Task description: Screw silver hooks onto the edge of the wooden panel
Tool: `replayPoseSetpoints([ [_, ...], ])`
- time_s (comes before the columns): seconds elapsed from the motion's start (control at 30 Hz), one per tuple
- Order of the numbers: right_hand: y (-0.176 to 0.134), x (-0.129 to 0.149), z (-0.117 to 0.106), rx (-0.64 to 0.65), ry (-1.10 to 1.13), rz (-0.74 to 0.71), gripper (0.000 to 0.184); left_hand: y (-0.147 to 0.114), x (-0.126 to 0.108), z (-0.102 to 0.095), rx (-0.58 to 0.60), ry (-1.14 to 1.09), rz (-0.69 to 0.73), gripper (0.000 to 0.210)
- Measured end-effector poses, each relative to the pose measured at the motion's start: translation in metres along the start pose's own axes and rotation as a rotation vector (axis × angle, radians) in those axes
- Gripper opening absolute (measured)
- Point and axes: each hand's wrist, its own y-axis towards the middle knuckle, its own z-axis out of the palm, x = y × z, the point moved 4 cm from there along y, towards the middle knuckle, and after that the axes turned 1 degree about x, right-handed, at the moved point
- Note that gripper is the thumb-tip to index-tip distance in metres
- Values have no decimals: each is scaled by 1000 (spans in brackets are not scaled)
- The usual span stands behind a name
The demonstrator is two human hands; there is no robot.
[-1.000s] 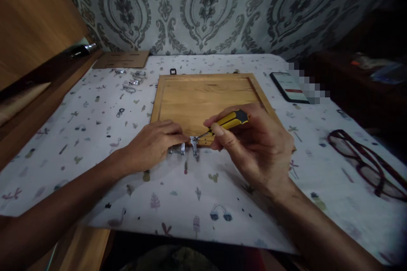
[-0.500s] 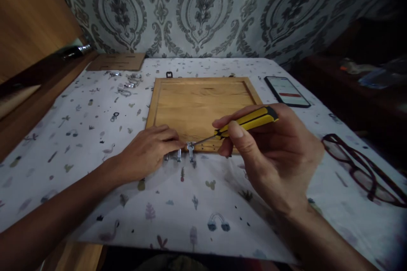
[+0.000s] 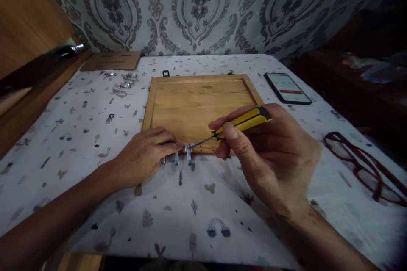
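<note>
A wooden framed panel point(image 3: 197, 103) lies flat on the table, with several small metal hooks point(image 3: 189, 156) along its near edge. My left hand point(image 3: 148, 152) rests over the panel's near left corner, its fingers bent together and a fingertip pressed against the hook furthest right. In my right hand point(image 3: 276, 152) is a yellow and black screwdriver point(image 3: 241, 125), gripped between thumb and fingers. The shaft slants down to the left and its tip meets that same hook. The screw itself is too small to make out.
Loose metal hardware point(image 3: 125, 82) lies at the back left, by a flat brown cardboard piece point(image 3: 111, 61). A single small fitting point(image 3: 110, 118) is left of the panel. To the right are a phone point(image 3: 288, 88) and eyeglasses point(image 3: 365, 173). Patterned cloth point(image 3: 178, 220) covers the table.
The whole view has shifted slightly, so things appear a little further left. Both hands keep their places at the hook, and the screwdriver tip is still on it.
</note>
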Motion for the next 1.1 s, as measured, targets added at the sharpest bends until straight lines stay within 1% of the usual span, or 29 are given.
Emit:
replayPoseSetpoints([
  [0.17, 0, -2, 0, 16, 17, 16, 9, 0, 0, 1, -4, -13, 11, 44],
  [0.37, 2, 5, -5, -42, 64, 10, 9, -1, 1, 3, -13, -31, 16, 43],
  [0.5, 3, 0, -4, -32, 69, 50, 8, -1, 1, 2, -57, -42, 27, 42],
  [0.53, 3, -2, -4, -27, 71, 53, 8, -1, 1, 2, -54, -42, 27, 42],
  [0.7, 2, -7, -3, -33, 61, 33, 5, 1, 0, 1, 47, 4, 17, 43],
  [0.83, -1, -5, -3, -71, 8, 42, 6, 0, 1, 3, 52, 56, 7, 45],
  [0.93, -1, -4, -2, -95, 8, 58, 6, 0, 2, 6, 63, 49, -7, 46],
  [1.1, -2, -5, -2, -88, 16, 81, 6, 0, 2, 6, 62, 18, -8, 45],
])
